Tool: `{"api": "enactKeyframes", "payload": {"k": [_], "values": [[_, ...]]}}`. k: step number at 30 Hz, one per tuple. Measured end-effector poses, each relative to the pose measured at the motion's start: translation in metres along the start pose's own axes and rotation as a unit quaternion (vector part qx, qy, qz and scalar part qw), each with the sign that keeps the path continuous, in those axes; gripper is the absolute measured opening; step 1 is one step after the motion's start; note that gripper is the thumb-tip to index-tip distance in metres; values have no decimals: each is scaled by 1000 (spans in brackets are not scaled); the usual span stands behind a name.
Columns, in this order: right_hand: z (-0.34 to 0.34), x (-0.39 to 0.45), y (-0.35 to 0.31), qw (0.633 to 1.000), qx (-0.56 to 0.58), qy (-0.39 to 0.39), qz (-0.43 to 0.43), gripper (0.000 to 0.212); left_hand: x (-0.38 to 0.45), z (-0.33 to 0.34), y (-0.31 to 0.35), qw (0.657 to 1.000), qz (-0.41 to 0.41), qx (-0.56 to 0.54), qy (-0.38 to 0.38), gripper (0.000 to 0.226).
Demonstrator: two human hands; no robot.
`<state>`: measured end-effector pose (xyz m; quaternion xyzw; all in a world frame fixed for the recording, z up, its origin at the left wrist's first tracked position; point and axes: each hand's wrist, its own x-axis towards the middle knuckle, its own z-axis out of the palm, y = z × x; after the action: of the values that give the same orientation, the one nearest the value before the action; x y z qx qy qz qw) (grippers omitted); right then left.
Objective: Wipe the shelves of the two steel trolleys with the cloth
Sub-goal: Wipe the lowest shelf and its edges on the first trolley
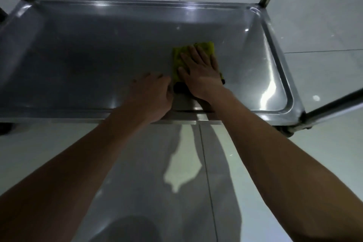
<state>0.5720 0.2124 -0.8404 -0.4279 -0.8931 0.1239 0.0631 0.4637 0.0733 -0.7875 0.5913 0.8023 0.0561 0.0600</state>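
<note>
- Steel trolley (275,49), lower shelf (98,61) in view: a shallow tray with a raised rim and rounded corners, under dim light.
- Edge of the shelf above runs along the top of the view; upright posts stand at the far left and far right corners.
- Cloth (204,48), yellow-green with a dark patch at its near edge, lies flat on the lower shelf, right of centre and closer to the near rim than the far one.
- Right hand (198,72) lies palm down on the cloth, fingers (191,55) straight and spread, pressing it to the steel; nothing curled round it.
- Left hand (155,92) rests on the shelf just left of the cloth, near the front rim. Its fingers are bent inward toward the cloth's near-left corner; cannot tell whether they pinch the cloth or merely touch the steel.
- Both forearms are bare, reaching in over the near rim.
- Pale tiled floor (324,25) lies around and beneath the trolley, with bright reflections on it.
- One wheel (286,131) shows under the near right corner.
</note>
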Motion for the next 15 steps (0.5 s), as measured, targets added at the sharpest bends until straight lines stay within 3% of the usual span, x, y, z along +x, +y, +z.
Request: {"api": "enactKeyframes", "payload": {"k": [4, 9, 15], "values": [[-25, -11, 88, 997, -7, 17, 77, 54, 21, 18, 50, 998, 55, -14, -5, 28], [-51, -35, 183, 980, -41, 42, 192, 54, 35, 34, 77, 999, 31, -24, 20, 27], [-60, -45, 208, 962, -36, 55, 265, 56, 30, 45, 89, 997, 65, -27, 13, 30]]}}
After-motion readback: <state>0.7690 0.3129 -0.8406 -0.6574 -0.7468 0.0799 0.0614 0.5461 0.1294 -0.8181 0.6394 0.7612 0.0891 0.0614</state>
